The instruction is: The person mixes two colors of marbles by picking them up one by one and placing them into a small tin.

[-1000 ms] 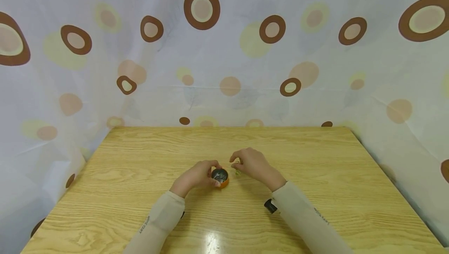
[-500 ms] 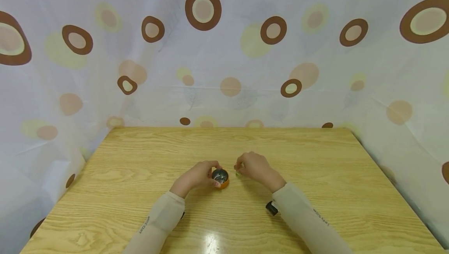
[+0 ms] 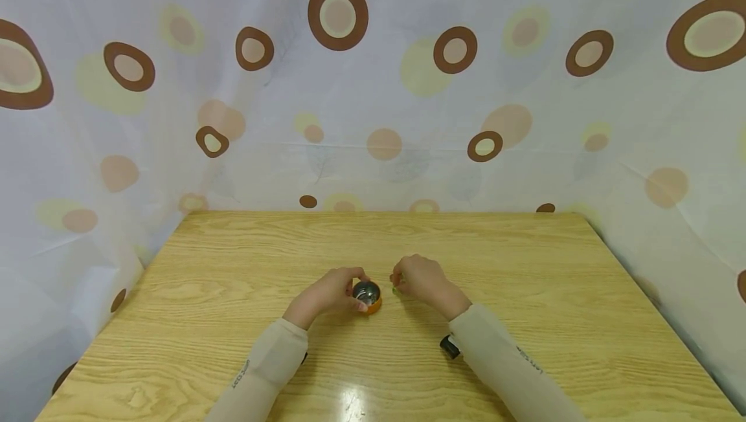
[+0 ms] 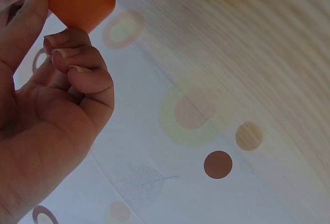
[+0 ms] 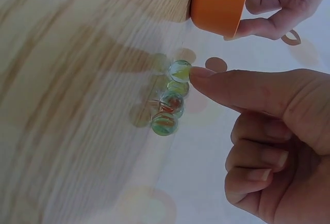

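Note:
In the head view, my left hand (image 3: pixel 329 290) grips a small round bowl (image 3: pixel 367 293) with an orange outside and a shiny metal inside, its opening facing up. Thumb and fingers hold its rim from the left. To the right of the bowl, my right hand (image 3: pixel 424 279) is low over the table with its fingertips drawn together. The right wrist view shows its thumb (image 5: pixel 203 75) against a clear glass marble (image 5: pixel 180 71) with a yellow-green swirl; the index finger is hidden. Several more marbles (image 5: pixel 164 123), with green and red swirls, lie close together beside it.
The wooden table (image 3: pixel 233 247) has a pale curtain (image 3: pixel 373 176) with brown and cream rings behind it and at both sides. A small black device (image 3: pixel 450 346) shows under the right sleeve.
My right hand has lowered slightly, and its thumb and index finger have drawn together at the marbles. The left hand and the bowl stay in place.

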`<act>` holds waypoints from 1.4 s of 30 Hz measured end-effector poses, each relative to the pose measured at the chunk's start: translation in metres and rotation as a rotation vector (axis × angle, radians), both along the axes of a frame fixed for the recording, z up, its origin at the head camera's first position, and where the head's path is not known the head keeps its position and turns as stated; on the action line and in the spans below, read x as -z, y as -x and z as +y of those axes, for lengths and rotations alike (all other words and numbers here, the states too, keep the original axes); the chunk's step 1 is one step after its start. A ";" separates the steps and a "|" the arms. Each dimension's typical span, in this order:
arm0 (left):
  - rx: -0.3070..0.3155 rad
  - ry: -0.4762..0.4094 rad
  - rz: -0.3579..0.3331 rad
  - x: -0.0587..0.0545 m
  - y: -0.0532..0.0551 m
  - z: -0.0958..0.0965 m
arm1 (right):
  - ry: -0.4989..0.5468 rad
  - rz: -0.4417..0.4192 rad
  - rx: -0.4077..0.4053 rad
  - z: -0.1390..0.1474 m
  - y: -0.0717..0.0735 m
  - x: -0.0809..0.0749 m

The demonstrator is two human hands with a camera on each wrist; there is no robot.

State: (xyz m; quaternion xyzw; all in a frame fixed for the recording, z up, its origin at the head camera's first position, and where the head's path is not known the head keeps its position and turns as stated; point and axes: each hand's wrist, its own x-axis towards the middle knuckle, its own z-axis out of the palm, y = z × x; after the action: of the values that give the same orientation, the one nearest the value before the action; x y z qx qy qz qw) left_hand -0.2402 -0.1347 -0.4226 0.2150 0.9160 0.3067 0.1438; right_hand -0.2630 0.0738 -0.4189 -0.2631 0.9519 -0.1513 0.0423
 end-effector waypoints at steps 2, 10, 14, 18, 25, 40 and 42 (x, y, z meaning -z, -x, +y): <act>0.006 0.003 0.008 -0.001 0.001 0.001 | -0.001 0.001 0.005 0.001 0.000 -0.001; 0.025 0.004 0.026 -0.005 0.002 0.005 | -0.001 0.000 0.016 0.004 0.002 -0.001; 0.023 0.013 0.027 -0.005 0.003 0.006 | -0.001 -0.004 0.019 0.006 0.001 0.000; 0.021 0.014 0.027 -0.005 0.004 0.007 | -0.002 -0.001 0.031 0.007 0.000 0.000; 0.012 0.007 0.026 -0.001 -0.001 0.005 | 0.012 0.001 0.011 0.005 -0.005 0.004; 0.011 -0.018 0.041 0.004 -0.009 0.002 | 0.012 0.013 -0.041 0.004 -0.011 0.004; 0.010 -0.016 0.044 0.002 -0.008 0.002 | 0.017 0.028 -0.043 0.005 -0.010 0.003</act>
State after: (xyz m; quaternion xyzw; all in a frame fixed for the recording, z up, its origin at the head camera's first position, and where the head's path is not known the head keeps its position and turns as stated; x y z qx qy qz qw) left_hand -0.2323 -0.1324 -0.4247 0.2272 0.9154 0.3085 0.1234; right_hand -0.2525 0.0784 -0.4222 -0.2857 0.9453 -0.1548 0.0301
